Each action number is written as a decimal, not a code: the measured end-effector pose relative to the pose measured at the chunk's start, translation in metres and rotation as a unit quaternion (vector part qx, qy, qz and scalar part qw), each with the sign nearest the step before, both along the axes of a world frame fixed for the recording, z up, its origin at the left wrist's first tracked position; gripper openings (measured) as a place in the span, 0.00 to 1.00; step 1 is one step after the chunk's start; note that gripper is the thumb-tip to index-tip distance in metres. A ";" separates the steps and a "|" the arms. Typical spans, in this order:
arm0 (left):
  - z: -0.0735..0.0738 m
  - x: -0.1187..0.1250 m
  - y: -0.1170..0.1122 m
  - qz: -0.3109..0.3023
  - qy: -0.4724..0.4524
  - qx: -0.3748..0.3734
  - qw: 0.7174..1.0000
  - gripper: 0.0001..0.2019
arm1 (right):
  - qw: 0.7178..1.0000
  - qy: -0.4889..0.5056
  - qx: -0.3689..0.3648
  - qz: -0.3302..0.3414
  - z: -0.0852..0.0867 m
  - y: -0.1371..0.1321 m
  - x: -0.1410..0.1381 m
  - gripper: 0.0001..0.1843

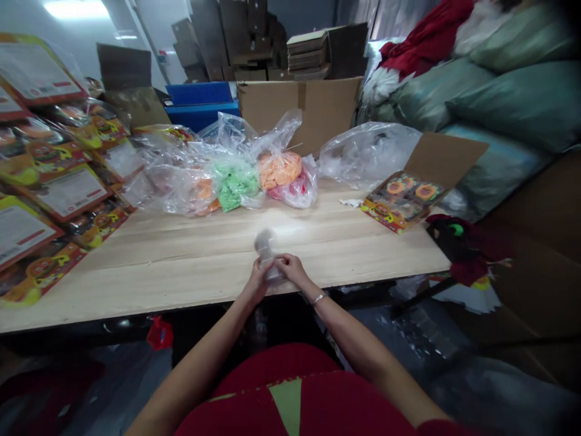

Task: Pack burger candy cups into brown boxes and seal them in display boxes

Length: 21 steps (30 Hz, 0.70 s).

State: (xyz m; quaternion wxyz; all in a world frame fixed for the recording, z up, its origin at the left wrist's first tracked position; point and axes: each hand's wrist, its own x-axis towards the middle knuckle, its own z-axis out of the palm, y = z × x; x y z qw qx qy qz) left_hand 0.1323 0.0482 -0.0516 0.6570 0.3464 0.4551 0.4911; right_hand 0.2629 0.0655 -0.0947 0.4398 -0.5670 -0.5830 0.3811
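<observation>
My left hand and my right hand meet at the near edge of a pale wooden table. Both are closed on a small clear plastic piece that sticks up between them; it is blurred, so I cannot name it more closely. A bracelet sits on my right wrist.
Clear bags hold green, orange and pink pieces at the table's middle back. A box of packed toy sets sits at the right. Stacked packaged sets fill the left. Cardboard boxes stand behind.
</observation>
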 end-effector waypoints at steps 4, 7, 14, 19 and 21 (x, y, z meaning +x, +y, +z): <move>0.005 -0.003 0.004 -0.020 -0.042 -0.033 0.998 0.28 | 0.998 -0.031 -0.009 -0.058 0.002 -0.005 -0.004 0.10; 0.007 -0.011 0.012 -0.014 -0.069 -0.052 0.996 0.25 | 0.989 -0.113 0.009 -0.092 0.009 -0.002 -0.001 0.09; 0.001 -0.044 0.046 0.028 -0.109 -0.105 0.988 0.18 | 0.966 -0.197 -0.051 -0.156 0.019 0.034 0.044 0.06; 0.011 -0.058 0.059 0.036 -0.090 -0.081 0.992 0.23 | 0.947 -0.267 0.049 -0.172 0.041 0.038 0.036 0.15; 0.017 -0.056 0.057 0.018 -0.086 -0.076 0.993 0.24 | 0.962 -0.242 0.085 -0.096 0.052 0.036 0.013 0.13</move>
